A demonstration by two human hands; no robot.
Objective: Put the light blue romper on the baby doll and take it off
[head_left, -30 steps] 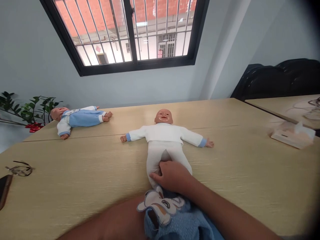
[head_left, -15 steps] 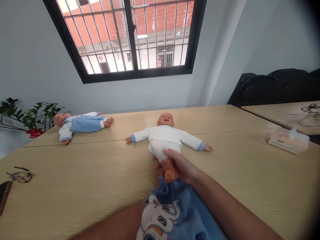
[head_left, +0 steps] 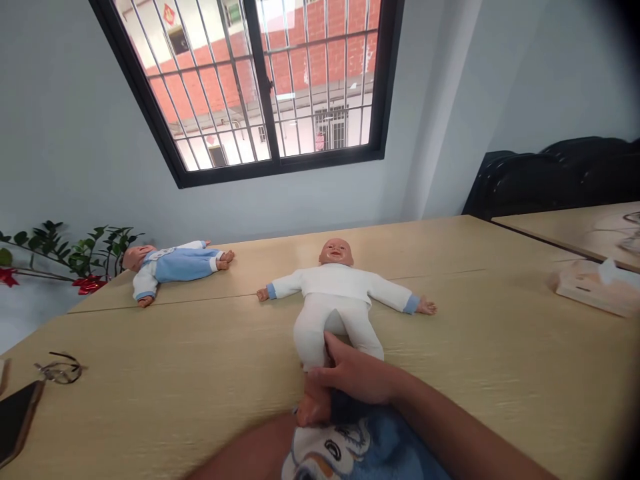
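Note:
A baby doll in white clothes (head_left: 334, 293) lies on its back in the middle of the wooden table (head_left: 175, 347), arms spread. My right hand (head_left: 357, 375) is closed around the doll's lower legs and bare foot. A blue fleece garment with a cartoon animal patch (head_left: 333, 453) bunches at the doll's feet, at the bottom edge. My left forearm (head_left: 245, 450) comes in beside the garment; its hand is hidden by the cloth.
A second doll in a blue and white outfit (head_left: 175, 263) lies at the far left of the table. Glasses (head_left: 60, 370) and a phone (head_left: 15, 423) rest at the left edge. A tissue box (head_left: 597, 290) sits at the right. A plant (head_left: 75, 257) stands behind.
The doll's legs were pushed up towards its body half a second ago and now lie stretched out again. My right hand shifted down to the feet.

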